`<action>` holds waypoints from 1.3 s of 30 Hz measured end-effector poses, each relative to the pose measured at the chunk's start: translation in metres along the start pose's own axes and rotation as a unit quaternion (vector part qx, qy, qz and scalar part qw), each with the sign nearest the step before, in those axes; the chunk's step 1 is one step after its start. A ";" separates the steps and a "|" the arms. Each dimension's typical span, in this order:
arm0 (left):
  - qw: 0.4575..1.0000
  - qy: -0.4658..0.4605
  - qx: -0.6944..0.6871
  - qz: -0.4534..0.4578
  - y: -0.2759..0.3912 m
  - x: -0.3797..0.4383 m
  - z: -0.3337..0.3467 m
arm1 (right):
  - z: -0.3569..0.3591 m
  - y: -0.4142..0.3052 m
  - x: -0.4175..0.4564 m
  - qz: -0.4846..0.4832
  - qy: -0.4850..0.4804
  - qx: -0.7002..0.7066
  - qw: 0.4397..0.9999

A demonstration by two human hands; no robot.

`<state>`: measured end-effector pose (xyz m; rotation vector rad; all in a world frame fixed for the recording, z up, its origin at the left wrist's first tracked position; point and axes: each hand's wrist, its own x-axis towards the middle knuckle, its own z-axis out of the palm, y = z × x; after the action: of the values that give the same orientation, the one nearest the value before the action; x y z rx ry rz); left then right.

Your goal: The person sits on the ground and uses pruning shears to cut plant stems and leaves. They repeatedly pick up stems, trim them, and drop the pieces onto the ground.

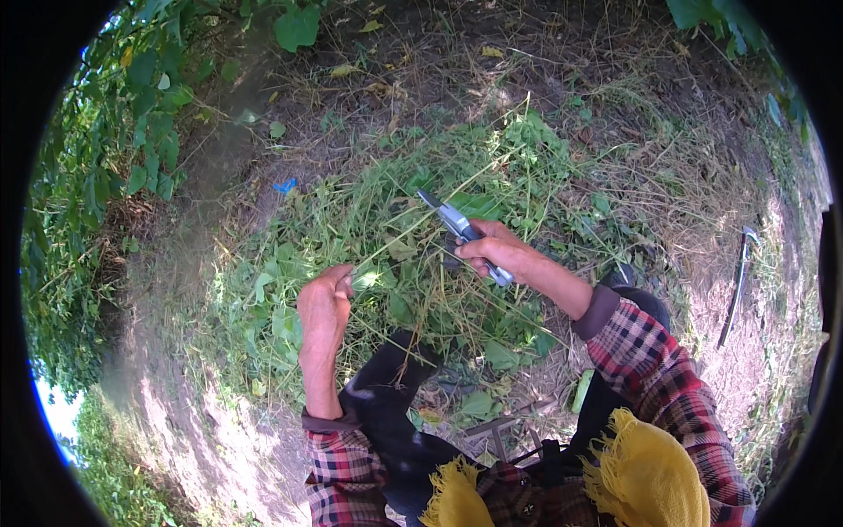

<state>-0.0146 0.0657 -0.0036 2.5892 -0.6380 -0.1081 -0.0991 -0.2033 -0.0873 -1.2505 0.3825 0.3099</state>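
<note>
In my right hand [490, 247] is a pair of grey and silver pruning shears [452, 216], its dark blade end pointing away and to the left. The blade end lies close to a long thin green stem [388, 245]. My left hand [326, 295] pinches that stem at its near end, the fingers partly hidden behind the knuckles. From there the stem slants up to the right, across a heap of cut weeds and leafy vines [276, 316]. Both hands are above this heap, in front of my dark-trousered legs.
A long thin tool with a dark shaft [739, 290] lies on the ground at the right. A blue scrap [284, 186] rests on the soil beyond the heap. Leafy vines [148, 99] hang at the left. Yellow fringed cloth [649, 468] drapes over my front.
</note>
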 end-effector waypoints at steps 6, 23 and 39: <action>1.000 -0.012 -0.024 -0.010 -0.017 -0.005 -0.010 | 0.008 0.000 0.000 0.026 -0.013 0.008 1.000; 0.996 0.077 -0.037 -0.029 -0.008 0.003 0.003 | 0.036 0.009 -0.024 -0.110 -0.055 -0.298 0.947; 0.995 0.006 -0.081 0.061 0.034 0.009 0.029 | 0.036 0.009 -0.025 -0.134 -0.051 -0.234 0.962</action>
<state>-0.0265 0.0225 -0.0133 2.3875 -0.7500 -0.0992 -0.1215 -0.1664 -0.0747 -1.7227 0.0444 0.2366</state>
